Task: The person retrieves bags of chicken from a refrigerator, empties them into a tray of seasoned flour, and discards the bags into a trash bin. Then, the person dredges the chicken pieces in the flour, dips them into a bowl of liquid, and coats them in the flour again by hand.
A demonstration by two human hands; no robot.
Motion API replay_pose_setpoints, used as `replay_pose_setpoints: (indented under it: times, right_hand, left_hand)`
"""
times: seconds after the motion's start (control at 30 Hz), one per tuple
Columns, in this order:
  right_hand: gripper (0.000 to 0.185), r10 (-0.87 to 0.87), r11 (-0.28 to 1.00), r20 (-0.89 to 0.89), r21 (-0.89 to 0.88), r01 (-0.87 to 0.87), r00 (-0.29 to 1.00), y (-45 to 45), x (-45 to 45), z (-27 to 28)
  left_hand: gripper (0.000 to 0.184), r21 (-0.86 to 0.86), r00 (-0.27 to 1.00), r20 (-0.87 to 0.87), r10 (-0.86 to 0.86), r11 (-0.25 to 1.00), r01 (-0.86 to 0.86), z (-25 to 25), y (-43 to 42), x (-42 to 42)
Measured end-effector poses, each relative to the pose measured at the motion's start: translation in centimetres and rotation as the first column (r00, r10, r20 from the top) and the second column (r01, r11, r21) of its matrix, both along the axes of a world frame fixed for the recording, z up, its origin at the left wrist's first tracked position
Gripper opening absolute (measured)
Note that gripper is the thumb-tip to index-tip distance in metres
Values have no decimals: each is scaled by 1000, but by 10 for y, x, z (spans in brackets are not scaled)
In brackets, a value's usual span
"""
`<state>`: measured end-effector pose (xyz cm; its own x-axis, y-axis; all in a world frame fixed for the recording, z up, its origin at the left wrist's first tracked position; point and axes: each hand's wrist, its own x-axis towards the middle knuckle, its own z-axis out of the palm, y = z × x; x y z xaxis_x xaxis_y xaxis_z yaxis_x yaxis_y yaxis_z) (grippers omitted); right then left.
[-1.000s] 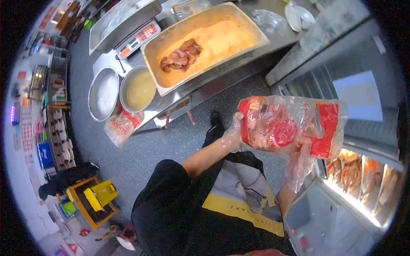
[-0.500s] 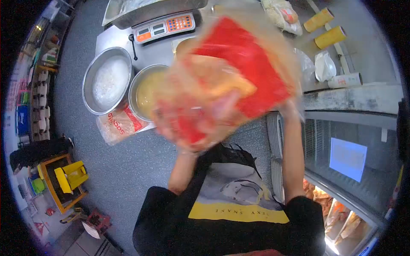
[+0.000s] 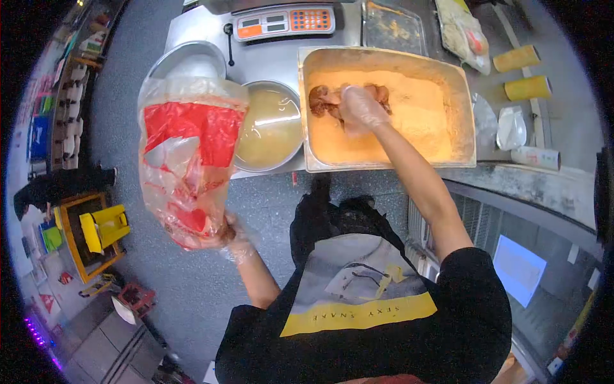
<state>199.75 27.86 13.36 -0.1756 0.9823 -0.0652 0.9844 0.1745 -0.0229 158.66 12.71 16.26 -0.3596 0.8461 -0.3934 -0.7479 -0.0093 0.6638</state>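
My left hand (image 3: 231,235), in a clear plastic glove, is closed on the lower end of a clear and red plastic bag (image 3: 217,137). Pinkish wet smears show through the bag, which hangs in front of two metal bowls. My right hand (image 3: 363,109), also gloved, is inside a deep metal tray (image 3: 390,56) spread with orange-yellow powder (image 3: 419,115). Its fingers are curled on dark reddish pieces of raw meat (image 3: 320,101) that stick out on both sides; the fingertips are partly blurred.
One metal bowl (image 3: 272,128) holds cloudy yellowish liquid; another bowl (image 3: 188,61) is half covered by the bag. Behind them is a digital scale (image 3: 284,22). A clear container with crumbs (image 3: 393,29), a bag of pale food (image 3: 462,35) and yellow rolls (image 3: 527,88) lie right.
The bag, held up between both hands before, has swung left in my left hand alone. My right hand has let go of it and moved into the powder tray, onto the meat.
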Motion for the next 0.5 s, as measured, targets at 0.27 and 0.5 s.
replay_pose_setpoints:
  times: [0.27,0.5]
  right_hand:
    - [18,-698,712,-572,-618,333,430,-25,59,69]
    - [21,-545,806,-747,-592,5,-380,-69,70,126]
  left_hand:
    - [91,46,997,73,-20,999,17,-4,25,43]
    - [92,105,987,98,-129,987,119,8,55,90]
